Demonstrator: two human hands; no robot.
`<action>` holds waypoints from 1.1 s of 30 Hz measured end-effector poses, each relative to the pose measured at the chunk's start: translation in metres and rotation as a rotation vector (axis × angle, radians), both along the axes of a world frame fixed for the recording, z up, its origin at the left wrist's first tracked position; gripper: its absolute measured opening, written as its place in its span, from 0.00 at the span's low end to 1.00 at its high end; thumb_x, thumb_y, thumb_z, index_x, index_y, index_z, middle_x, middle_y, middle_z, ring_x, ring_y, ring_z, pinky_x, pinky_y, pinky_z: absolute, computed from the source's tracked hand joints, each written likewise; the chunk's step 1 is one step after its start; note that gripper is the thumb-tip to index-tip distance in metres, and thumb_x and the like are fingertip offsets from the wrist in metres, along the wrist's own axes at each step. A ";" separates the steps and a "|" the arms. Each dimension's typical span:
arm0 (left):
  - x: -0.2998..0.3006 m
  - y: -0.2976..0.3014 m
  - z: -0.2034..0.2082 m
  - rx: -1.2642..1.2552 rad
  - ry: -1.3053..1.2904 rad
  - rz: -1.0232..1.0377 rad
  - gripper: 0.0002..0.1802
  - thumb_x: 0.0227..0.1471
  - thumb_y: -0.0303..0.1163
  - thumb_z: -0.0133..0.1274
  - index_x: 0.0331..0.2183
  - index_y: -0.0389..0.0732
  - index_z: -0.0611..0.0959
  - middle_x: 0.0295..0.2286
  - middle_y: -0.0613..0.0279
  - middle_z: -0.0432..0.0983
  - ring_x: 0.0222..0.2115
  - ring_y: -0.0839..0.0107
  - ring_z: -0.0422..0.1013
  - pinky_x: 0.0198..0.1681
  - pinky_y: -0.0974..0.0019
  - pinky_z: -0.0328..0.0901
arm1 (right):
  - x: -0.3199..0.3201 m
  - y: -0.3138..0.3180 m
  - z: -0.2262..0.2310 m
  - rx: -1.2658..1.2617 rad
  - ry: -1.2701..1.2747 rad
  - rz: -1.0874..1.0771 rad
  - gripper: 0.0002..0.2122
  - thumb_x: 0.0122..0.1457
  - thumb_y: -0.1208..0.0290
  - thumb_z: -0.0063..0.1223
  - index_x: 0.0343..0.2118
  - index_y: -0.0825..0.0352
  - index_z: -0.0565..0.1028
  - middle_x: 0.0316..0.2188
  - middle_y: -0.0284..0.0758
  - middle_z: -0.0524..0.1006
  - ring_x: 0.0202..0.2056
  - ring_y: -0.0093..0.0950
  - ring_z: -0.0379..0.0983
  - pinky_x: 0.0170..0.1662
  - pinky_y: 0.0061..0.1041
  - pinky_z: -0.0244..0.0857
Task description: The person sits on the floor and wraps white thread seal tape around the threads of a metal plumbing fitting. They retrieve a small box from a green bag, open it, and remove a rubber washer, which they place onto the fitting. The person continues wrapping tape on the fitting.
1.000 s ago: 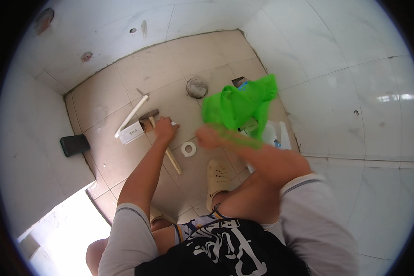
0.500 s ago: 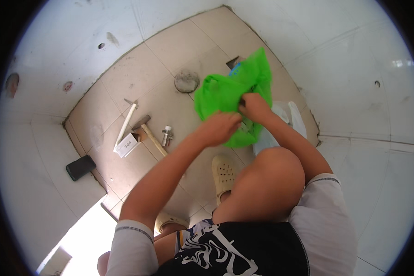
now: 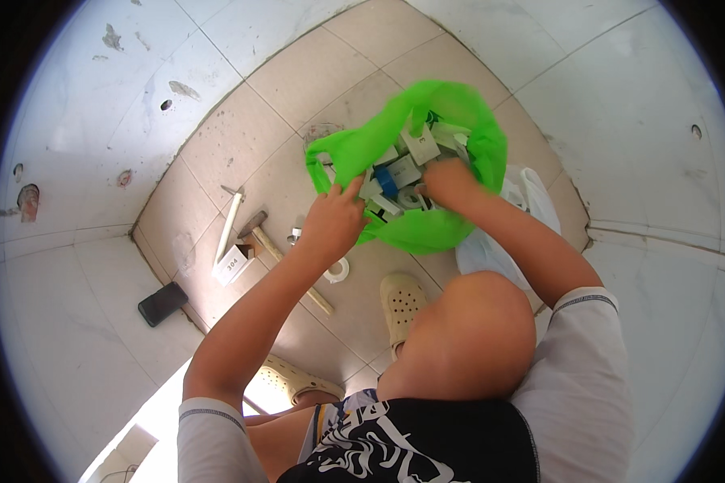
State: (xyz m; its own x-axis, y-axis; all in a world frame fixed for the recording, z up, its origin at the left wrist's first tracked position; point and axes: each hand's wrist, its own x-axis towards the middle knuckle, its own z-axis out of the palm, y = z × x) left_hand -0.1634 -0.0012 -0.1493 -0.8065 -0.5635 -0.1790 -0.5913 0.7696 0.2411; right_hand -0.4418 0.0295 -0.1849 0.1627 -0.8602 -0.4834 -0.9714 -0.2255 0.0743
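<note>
A bright green bag [image 3: 451, 233] stands open on the floor ahead of me, with several small white boxes [image 3: 420, 146], a blue item [image 3: 386, 182] and a pale roll [image 3: 409, 198] inside. My left hand [image 3: 337, 216] touches the bag's near left rim, its fingers apart and stretched up along the green cloth. Inside the bag, my right hand [image 3: 453, 183] reaches among the boxes. Its fingertips are partly hidden, so I cannot make out whether it grips anything.
A hammer [image 3: 254, 224], a white stick-like tool [image 3: 229, 226], a small opened box [image 3: 232, 264], a metal fitting [image 3: 294, 237] and a white ring-shaped roll [image 3: 338, 270] lie left of the bag. A black phone [image 3: 163, 303] is farther left. A whitish plastic bag [image 3: 540, 201] sits at the right.
The green bag, gathered up before, is now spread wide and shows its contents. My hands have moved apart: the left to the rim, the right inside. The white ring-shaped roll has come into sight.
</note>
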 end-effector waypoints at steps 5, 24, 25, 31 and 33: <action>0.010 -0.010 -0.003 0.138 0.094 0.290 0.21 0.55 0.38 0.68 0.45 0.34 0.87 0.67 0.50 0.63 0.59 0.48 0.71 0.59 0.51 0.72 | 0.003 -0.028 -0.035 0.015 -0.108 -0.239 0.26 0.57 0.58 0.70 0.57 0.65 0.79 0.50 0.46 0.81 0.51 0.45 0.80 0.55 0.45 0.73; 0.012 -0.004 -0.004 0.349 0.465 0.190 0.27 0.51 0.14 0.52 0.52 0.42 0.83 0.67 0.49 0.64 0.53 0.44 0.76 0.53 0.48 0.75 | 0.015 -0.045 -0.121 -0.546 -0.814 -0.281 0.34 0.47 0.73 0.72 0.60 0.67 0.72 0.52 0.48 0.79 0.55 0.50 0.75 0.60 0.45 0.68; 0.013 -0.004 -0.005 0.366 0.465 0.215 0.27 0.51 0.14 0.51 0.52 0.42 0.83 0.67 0.49 0.65 0.54 0.44 0.75 0.54 0.48 0.74 | 0.014 -0.048 -0.119 -0.496 -0.861 -0.304 0.34 0.47 0.73 0.73 0.60 0.66 0.71 0.52 0.49 0.79 0.54 0.50 0.76 0.59 0.44 0.69; 0.014 0.003 -0.014 0.420 0.527 0.311 0.27 0.52 0.14 0.50 0.53 0.43 0.83 0.65 0.47 0.68 0.58 0.42 0.72 0.58 0.50 0.71 | 0.020 -0.034 -0.081 -0.473 -0.962 -0.200 0.27 0.50 0.76 0.71 0.55 0.65 0.76 0.48 0.47 0.80 0.52 0.51 0.77 0.58 0.45 0.70; 0.016 0.008 -0.018 0.463 0.522 0.332 0.27 0.52 0.15 0.50 0.53 0.42 0.83 0.64 0.46 0.69 0.58 0.42 0.72 0.59 0.50 0.71 | 0.020 -0.034 -0.065 -0.441 -0.852 -0.124 0.28 0.50 0.76 0.71 0.57 0.64 0.76 0.49 0.46 0.80 0.53 0.52 0.76 0.60 0.46 0.68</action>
State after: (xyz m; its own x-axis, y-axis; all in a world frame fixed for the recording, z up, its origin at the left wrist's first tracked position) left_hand -0.1478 0.0064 -0.1676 -0.6528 -0.7511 -0.0986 -0.4946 0.3241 0.8064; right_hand -0.4215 -0.0041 -0.2503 0.2049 -0.9708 0.1247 -0.7534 -0.2378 -0.6130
